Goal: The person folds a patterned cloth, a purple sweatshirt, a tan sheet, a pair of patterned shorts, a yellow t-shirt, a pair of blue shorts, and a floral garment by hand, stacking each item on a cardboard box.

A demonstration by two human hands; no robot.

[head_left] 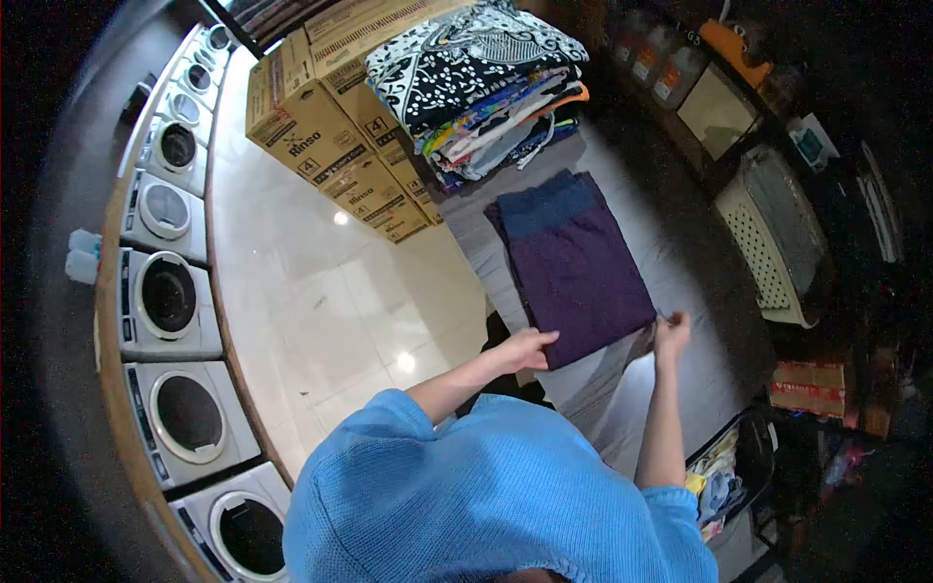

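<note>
- The person in the blue sweater [496, 486] stands at the near edge of the tabletop [714, 360], both arms out over a folded purple garment [581, 267].
- The left hand [530, 347] lies flat with the fingers spread on the garment's near left corner; I take it as pinning the cloth so the fold stays put.
- The right hand [671, 332] is narrowed to a pinch on the near right corner, the fingertips closed on the cloth's edge, seemingly to tug that corner square.
- The garment lies lengthwise down the middle of the tabletop, one piece only, with a blue band across its far end; flat and aligned, it looks ready for stacking.
- At the far edge stands one tall stack of folded clothes [496, 92], a black-and-white patterned piece on top; the layers are too many and too thin to count surely.
- Cardboard boxes [326, 131] marked Rinso are piled beside the far left corner, touching the stack; I count about five, though some are half hidden.
- Along the left wall runs a row of washing machines [170, 296]; seven round doors are visible.
- One pale laundry basket [773, 248] sits off the right edge of the tabletop, and one dark bag of mixed clothes [724, 476] sits on the floor by the near right corner, within easy reach.
</note>
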